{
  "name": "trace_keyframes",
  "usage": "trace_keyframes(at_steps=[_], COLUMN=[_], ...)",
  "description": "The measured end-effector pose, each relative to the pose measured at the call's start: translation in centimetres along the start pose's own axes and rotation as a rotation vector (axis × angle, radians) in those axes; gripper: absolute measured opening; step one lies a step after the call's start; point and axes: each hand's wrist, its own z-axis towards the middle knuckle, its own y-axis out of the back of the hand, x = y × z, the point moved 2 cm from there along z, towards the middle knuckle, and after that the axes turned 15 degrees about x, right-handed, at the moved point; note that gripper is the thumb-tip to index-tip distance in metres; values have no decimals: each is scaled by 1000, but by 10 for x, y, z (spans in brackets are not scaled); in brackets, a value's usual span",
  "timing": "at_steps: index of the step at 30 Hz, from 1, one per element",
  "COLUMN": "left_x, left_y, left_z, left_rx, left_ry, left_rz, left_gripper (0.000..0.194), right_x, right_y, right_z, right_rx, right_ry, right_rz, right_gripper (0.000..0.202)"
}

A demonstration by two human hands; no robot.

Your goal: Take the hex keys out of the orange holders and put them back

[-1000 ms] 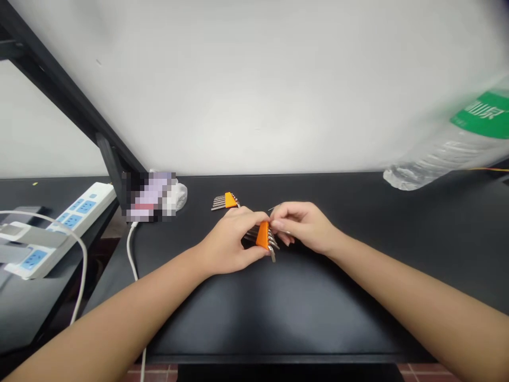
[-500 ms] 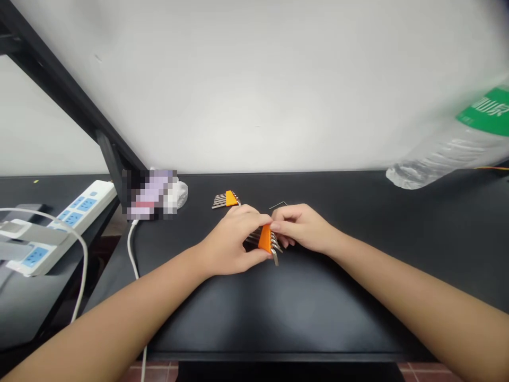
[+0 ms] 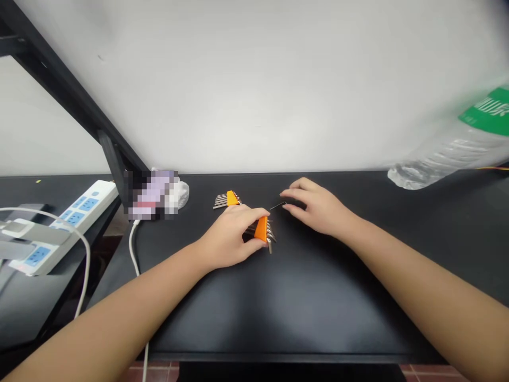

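Note:
My left hand (image 3: pixel 233 236) grips an orange hex key holder (image 3: pixel 261 229) between thumb and fingers, with several bent metal keys sticking out on its right side. My right hand (image 3: pixel 314 204) is open, thumb and fingers apart, beside a thin loose hex key (image 3: pixel 278 205) lying on the black table. The thumb tip is close to that key's bent end; whether they touch I cannot tell. Behind my left hand lies a second orange hex key holder (image 3: pixel 232 198) with several keys pointing left.
A white power strip (image 3: pixel 66 228) lies on the side table at left. A white cable (image 3: pixel 135 254) runs down from a blurred-out item beside a crumpled white wrapper (image 3: pixel 181 195). A clear plastic bottle (image 3: pixel 441 156) with a green label lies at the right, by the wall.
My right hand has left the holder, moved up and right, and opened next to the loose hex key. My left hand keeps the holder, shifted slightly up and left.

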Motion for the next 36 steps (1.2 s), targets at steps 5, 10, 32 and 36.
trace_keyframes(at_steps=[5, 10, 32, 36], left_x=[3, 7, 9, 8], left_y=[-1, -3, -3, -3], left_z=[1, 2, 3, 3], left_rx=[3, 9, -17, -12], left_ry=[-4, 28, 69, 69], left_rz=[2, -34, -7, -13], left_gripper=[47, 49, 46, 46], right_x=[4, 29, 59, 58], right_y=[0, 7, 15, 15], right_z=[-1, -7, -10, -10], right_rx=[225, 381, 180, 173], right_ry=[3, -145, 141, 151], right_rz=[-192, -195, 55, 33], right_gripper=[19, 13, 14, 14])
